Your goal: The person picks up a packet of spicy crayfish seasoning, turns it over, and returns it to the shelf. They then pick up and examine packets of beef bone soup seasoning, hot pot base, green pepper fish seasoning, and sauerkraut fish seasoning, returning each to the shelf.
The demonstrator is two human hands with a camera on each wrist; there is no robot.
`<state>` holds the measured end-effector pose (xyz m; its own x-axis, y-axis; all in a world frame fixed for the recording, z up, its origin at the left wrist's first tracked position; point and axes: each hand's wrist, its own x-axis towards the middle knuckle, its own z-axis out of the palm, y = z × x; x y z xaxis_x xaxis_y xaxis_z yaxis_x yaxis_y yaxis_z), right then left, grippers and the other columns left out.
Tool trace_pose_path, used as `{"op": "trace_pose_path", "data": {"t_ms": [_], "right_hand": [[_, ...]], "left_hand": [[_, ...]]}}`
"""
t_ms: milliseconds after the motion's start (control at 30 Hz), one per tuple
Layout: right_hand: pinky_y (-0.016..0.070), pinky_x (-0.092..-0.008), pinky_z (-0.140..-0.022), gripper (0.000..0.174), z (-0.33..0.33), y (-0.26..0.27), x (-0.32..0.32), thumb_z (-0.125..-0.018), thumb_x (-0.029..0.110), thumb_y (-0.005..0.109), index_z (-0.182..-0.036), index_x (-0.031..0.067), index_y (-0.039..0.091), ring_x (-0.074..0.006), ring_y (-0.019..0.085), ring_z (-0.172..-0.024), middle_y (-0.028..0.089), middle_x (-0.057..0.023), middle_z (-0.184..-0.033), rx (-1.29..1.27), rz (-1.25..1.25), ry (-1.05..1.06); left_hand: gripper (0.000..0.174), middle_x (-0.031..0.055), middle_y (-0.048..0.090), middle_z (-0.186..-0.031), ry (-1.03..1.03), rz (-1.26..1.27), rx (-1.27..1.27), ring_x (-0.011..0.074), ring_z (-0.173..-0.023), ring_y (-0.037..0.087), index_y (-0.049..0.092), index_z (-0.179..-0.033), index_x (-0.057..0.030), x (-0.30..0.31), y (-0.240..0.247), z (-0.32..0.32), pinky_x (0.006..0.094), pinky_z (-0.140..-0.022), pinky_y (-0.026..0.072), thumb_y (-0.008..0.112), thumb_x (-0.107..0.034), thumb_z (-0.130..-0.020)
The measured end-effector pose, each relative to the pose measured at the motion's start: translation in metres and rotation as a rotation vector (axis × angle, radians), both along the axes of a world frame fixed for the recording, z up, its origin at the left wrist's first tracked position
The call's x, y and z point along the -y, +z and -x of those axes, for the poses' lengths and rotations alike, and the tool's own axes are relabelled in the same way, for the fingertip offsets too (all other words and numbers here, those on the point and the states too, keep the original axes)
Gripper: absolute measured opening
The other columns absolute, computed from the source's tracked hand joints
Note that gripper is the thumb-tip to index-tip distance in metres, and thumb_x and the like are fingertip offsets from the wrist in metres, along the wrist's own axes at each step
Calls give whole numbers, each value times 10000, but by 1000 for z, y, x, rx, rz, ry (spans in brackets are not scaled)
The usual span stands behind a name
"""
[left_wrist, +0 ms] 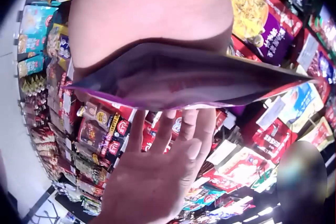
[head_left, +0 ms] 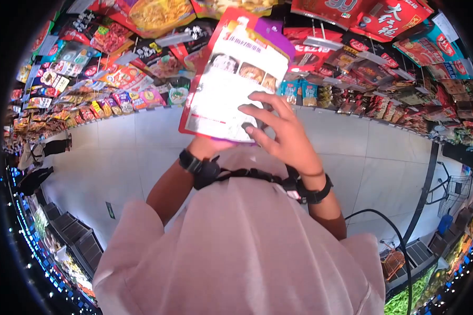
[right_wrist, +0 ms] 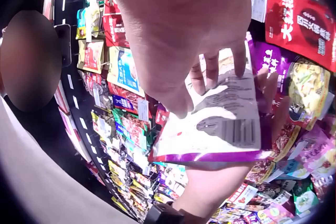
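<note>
A red and purple food pouch [head_left: 215,100] is held up in front of the shelves. Its white back panel, with small food photos and printed text, faces the person. My left hand [head_left: 205,147] holds it from behind and below; left fingers [right_wrist: 269,88] show past its side in the right wrist view. Seen from the left wrist, the pouch's bottom edge [left_wrist: 173,77] crosses in front of that hand. My right hand [head_left: 286,136] is spread over the panel, fingers slightly bent and fingertips right at the print. A barcode shows near the pouch's lower corner in the right wrist view.
Shelves of hanging packets, including red pouches [head_left: 389,18], curve round the front and sides. Pale floor tiles [head_left: 336,134] lie below. A shopping cart [head_left: 454,189] stands at the right, and people [head_left: 34,157] are at the far left. A black cable [head_left: 383,212] loops beside the right arm.
</note>
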<state>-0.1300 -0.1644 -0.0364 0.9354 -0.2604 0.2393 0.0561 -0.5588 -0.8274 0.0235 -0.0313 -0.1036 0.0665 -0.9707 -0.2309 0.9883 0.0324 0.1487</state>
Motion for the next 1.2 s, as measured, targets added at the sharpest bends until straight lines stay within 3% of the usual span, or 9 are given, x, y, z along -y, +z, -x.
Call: {"op": "trace_pose_path", "data": {"t_ms": [133,200,233,467,600,667,767,900,1200], "right_hand": [[430,-387,-956,526,7,-12,-5,-806,137,721,-1285,49,520,-311,517,-1127,491,-162,-1285,19,157,-468],[447,-355,-943,544,9,-20,1,-852,110,697,-1322,0,447,-222,555,-1089,525,-129,-1252,48,-943,-404],[461,-315,-925,538,16,-28,10,-873,86,682,-1331,-21,420,-156,565,-1057,575,-87,-1178,-41,-1056,-235],[480,-258,-833,355,20,-28,6,-868,59,679,-1183,-7,530,-95,589,-939,641,-50,-1048,-88,-1101,-265],[485,-258,-815,287,26,-32,-1,-865,61,686,-1111,11,547,-91,590,-917,648,-45,-1020,-19,-1018,-282],[482,-257,-821,305,32,-31,-4,-860,60,693,-1125,17,550,-92,587,-932,647,-47,-1023,-42,-1007,-295],[486,-255,-803,269,39,-30,-6,-850,63,705,-1093,-2,608,-88,594,-906,668,-43,-990,-56,-1004,-292],[495,-260,-762,212,55,-36,3,-838,70,721,-1025,-23,685,-79,601,-853,697,-37,-934,-156,-988,-157],[496,-265,-752,228,63,-34,8,-847,122,730,-1021,-22,699,-79,598,-851,703,-42,-935,-291,-1016,-93]], "left_hand": [[661,143,471,-1386,78,-178,255,313,-1227,508,336,-1439,-74,-5,15,9,486,-1003,442,339,-543,-974],[669,146,472,-1384,69,-166,261,314,-1223,511,336,-1439,-72,2,12,-7,484,-999,446,340,-549,-970],[677,149,473,-1382,55,-172,249,315,-1219,514,336,-1438,-70,3,10,-14,482,-995,449,342,-556,-967],[732,169,480,-1369,-43,-298,77,323,-1190,536,336,-1436,-57,-33,-5,-14,468,-970,471,353,-600,-945],[676,174,507,-1338,259,-383,390,301,-1175,552,353,-1408,-11,-17,47,-3,451,-961,482,347,-526,-970],[580,163,515,-1330,171,-297,220,287,-1171,556,358,-1396,0,-28,53,-2,434,-972,477,366,-418,-993],[495,134,568,-1241,81,-383,579,227,-1120,585,412,-1350,1,-40,39,-1,371,-930,500,575,-221,-939],[365,97,628,-1123,38,-502,653,178,-1014,623,508,-1240,16,-39,47,7,327,-862,515,611,-106,-911],[302,86,651,-1077,-97,-419,906,130,-972,620,568,-1176,26,-36,50,10,294,-841,512,615,-137,-925]]}}
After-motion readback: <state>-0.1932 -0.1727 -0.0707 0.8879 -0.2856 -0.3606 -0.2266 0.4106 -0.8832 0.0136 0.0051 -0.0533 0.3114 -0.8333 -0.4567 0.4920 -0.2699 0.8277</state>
